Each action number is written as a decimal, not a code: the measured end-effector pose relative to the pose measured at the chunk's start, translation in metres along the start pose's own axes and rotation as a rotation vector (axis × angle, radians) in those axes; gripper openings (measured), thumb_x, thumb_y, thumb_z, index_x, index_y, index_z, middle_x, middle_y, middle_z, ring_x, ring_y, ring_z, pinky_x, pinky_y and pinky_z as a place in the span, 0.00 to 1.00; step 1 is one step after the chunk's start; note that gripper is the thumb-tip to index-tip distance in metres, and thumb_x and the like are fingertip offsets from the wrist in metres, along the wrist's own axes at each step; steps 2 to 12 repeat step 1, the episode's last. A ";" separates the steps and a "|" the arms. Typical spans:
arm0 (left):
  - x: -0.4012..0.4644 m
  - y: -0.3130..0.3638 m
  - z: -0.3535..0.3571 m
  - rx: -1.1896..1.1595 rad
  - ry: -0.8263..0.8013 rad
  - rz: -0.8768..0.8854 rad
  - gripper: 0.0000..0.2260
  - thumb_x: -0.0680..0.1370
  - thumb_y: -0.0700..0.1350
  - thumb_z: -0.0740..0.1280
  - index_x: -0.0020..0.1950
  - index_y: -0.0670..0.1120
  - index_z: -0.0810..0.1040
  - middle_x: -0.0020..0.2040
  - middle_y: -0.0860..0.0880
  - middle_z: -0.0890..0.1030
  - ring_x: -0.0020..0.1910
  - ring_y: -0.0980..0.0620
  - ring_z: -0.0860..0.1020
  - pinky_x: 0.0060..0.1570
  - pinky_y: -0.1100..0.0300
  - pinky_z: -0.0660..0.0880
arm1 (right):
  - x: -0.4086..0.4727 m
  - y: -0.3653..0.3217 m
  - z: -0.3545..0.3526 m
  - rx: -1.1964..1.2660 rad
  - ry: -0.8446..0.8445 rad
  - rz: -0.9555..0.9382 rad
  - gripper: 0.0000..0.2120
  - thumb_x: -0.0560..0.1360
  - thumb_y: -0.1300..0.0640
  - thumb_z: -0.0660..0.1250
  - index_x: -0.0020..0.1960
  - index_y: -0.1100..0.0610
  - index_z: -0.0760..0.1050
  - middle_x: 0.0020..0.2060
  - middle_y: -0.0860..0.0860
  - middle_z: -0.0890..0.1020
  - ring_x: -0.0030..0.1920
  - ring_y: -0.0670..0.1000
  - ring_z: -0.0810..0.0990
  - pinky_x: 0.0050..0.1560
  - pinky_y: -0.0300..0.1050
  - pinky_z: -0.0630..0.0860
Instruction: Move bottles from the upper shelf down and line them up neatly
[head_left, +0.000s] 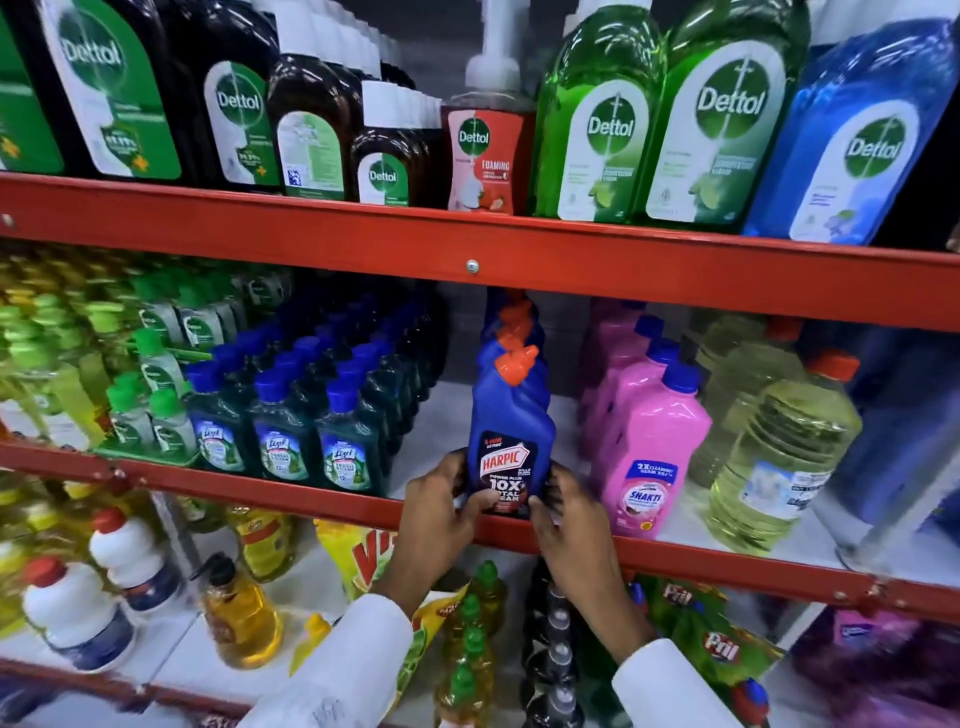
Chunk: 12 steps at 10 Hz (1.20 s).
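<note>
A blue Harpic bottle (511, 426) with an orange cap stands upright at the front of the middle shelf (311, 493), heading a single-file row of the same bottles running back. My left hand (441, 512) clasps its lower left side and my right hand (563, 525) its lower right side, fingers over the label. Both wrists wear white sleeves. On the upper shelf (467, 244) stand Dettol bottles: brown ones at left, a red foaming pump (485, 156), green ones (597, 119) and a blue one (857, 140).
Dark green Lizol bottles (283, 441) crowd the shelf left of the Harpic row, with a bare gap between. Pink Shakti bottles (649, 457) and pale yellow jugs (779, 457) stand to the right. The lower shelf holds white bottles, yellow liquids, Vim and Pril pouches.
</note>
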<state>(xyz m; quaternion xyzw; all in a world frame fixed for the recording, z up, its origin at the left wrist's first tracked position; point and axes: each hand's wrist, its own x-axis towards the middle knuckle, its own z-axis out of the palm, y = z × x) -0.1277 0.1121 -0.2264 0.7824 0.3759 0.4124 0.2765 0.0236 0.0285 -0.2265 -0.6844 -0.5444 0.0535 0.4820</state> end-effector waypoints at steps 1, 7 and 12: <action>-0.002 -0.003 0.000 0.000 0.032 -0.029 0.31 0.72 0.58 0.71 0.72 0.46 0.73 0.61 0.48 0.85 0.60 0.49 0.84 0.61 0.49 0.81 | -0.004 -0.001 -0.004 0.077 0.047 0.049 0.21 0.77 0.63 0.68 0.68 0.56 0.73 0.56 0.47 0.84 0.55 0.46 0.84 0.59 0.45 0.81; -0.002 -0.003 0.000 0.000 0.032 -0.029 0.31 0.72 0.58 0.71 0.72 0.46 0.73 0.61 0.48 0.85 0.60 0.49 0.84 0.61 0.49 0.81 | -0.004 -0.001 -0.004 0.077 0.047 0.049 0.21 0.77 0.63 0.68 0.68 0.56 0.73 0.56 0.47 0.84 0.55 0.46 0.84 0.59 0.45 0.81; -0.002 -0.003 0.000 0.000 0.032 -0.029 0.31 0.72 0.58 0.71 0.72 0.46 0.73 0.61 0.48 0.85 0.60 0.49 0.84 0.61 0.49 0.81 | -0.004 -0.001 -0.004 0.077 0.047 0.049 0.21 0.77 0.63 0.68 0.68 0.56 0.73 0.56 0.47 0.84 0.55 0.46 0.84 0.59 0.45 0.81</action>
